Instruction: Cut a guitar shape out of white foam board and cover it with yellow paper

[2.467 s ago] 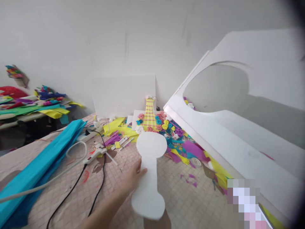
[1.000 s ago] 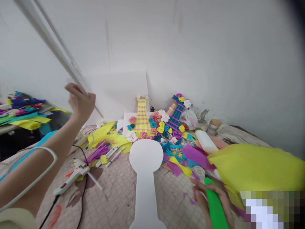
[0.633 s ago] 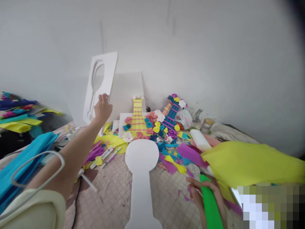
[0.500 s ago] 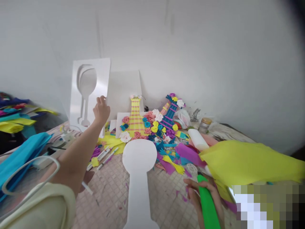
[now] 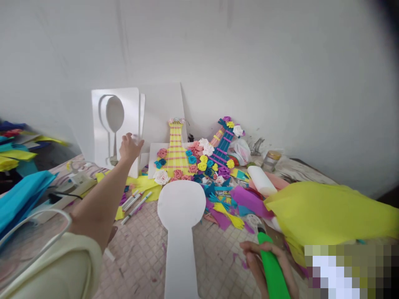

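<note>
The holed, rectangular white board (image 5: 131,110) has settled lower, left hand (image 5: 129,148) open-fingered beside it, right hand (image 5: 254,260) gripping a green-handled tool (image 5: 273,268), paddle-shaped white piece (image 5: 181,209) apparently cut but bare.

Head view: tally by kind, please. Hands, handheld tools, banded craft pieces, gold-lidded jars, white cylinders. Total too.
Hands: 2 (left hand, right hand)
Handheld tools: 1 (green-handled tool)
Banded craft pieces: 3 (yellow piece, blue piece, partly hidden pink piece)
Gold-lidded jar: 1
White cylinder: 1
Total: 8
</note>
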`<state>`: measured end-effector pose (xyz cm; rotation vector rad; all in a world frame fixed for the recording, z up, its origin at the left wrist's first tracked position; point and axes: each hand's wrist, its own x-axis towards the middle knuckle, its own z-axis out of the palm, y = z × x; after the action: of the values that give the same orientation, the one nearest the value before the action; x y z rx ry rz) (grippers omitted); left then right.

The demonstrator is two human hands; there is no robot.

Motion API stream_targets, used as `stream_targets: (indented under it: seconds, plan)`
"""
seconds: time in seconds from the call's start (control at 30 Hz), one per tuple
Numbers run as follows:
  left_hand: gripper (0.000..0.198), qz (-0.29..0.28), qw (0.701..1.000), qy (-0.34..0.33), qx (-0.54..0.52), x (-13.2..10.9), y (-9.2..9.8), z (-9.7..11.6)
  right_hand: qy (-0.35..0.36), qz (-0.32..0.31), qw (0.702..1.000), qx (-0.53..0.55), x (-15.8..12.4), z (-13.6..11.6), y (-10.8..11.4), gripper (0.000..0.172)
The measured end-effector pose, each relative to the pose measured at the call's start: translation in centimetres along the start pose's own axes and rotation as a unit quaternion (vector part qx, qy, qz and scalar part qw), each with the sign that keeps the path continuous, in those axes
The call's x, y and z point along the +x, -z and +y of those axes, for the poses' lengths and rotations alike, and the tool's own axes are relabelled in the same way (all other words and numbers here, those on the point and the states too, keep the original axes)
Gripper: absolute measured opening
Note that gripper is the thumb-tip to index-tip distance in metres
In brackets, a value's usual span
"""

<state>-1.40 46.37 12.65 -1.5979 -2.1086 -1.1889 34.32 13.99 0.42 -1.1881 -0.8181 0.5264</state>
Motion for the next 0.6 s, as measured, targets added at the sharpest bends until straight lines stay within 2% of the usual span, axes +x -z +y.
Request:
stream_targets:
  seconds: [0.1, 0.2, 0.3, 0.4, 0.5, 0.53, 0.6]
  plan:
    - [0.046, 0.005, 1.000, -0.001, -0.016, -0.4, 1.1, 0.3, 0.012, -0.013, 1.000, -0.010, 0.3, 0.3, 0.1, 0.032]
    - [0.033, 0.007, 0.999, -0.025, -0.035, -1.7, 2.5, 1.7, -0.014, -0.055, 0.998, 0.011, 0.8, 0.3, 0.1, 0.029]
    - [0.034, -0.044, 0.995, -0.068, -0.066, -4.7, 3.8, 4.1, -0.044, -0.080, 0.995, 0.042, 0.7, -0.3, -0.1, 0.028]
    - [0.041, -0.148, 0.972, -0.142, -0.118, -10.3, 6.1, 7.2, -0.043, -0.108, 0.993, 0.029, 0.1, -1.0, -0.3, 0.031]
    - [0.036, -0.246, 0.924, -0.233, -0.176, -17.9, 11.0, 9.7, -0.034, -0.146, 0.989, -0.001, -0.1, -1.2, -0.2, 0.035]
    - [0.033, -0.279, 0.899, -0.267, -0.205, -20.5, 13.2, 10.1, -0.034, -0.151, 0.988, -0.003, -0.1, -1.2, -0.2, 0.037]
    - [0.022, -0.334, 0.828, -0.326, -0.310, -25.2, 17.4, 9.9, -0.047, -0.152, 0.987, 0.010, 0.1, -1.0, -0.1, 0.039]
